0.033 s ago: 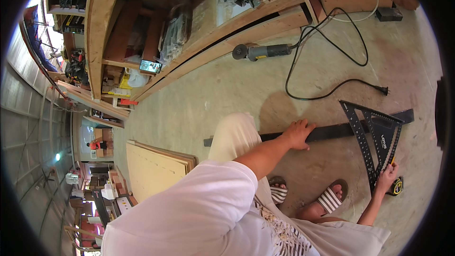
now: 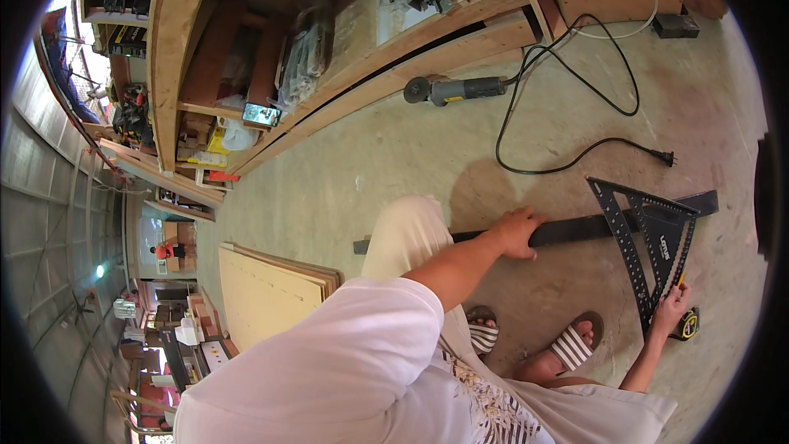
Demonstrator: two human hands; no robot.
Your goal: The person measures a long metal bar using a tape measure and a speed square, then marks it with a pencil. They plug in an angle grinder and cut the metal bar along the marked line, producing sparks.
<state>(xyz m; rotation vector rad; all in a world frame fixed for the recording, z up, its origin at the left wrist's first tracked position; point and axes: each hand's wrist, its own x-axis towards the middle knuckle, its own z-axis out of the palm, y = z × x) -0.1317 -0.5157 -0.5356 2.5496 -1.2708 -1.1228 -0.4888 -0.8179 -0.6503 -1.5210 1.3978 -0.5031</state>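
We see a long, flat black bar [image 2: 579, 230] lying on the grey concrete floor [image 2: 386, 160]; a black triangular square [image 2: 662, 230], slotted along its edges and white-lettered, lies across its right part. Our left hand [image 2: 515, 233] rests over the bar, fingers loosely spread. Our right hand's [image 2: 672, 307] fingers curl at the square's lower edge; we cannot tell whether they grip. The tan wooden shelving unit [image 2: 171, 49] holds long pieces in clear plastic [image 2: 304, 66] and yellow packages [image 2: 217, 141].

The left hand [image 2: 518, 233] spans a black bar [image 2: 573, 230].
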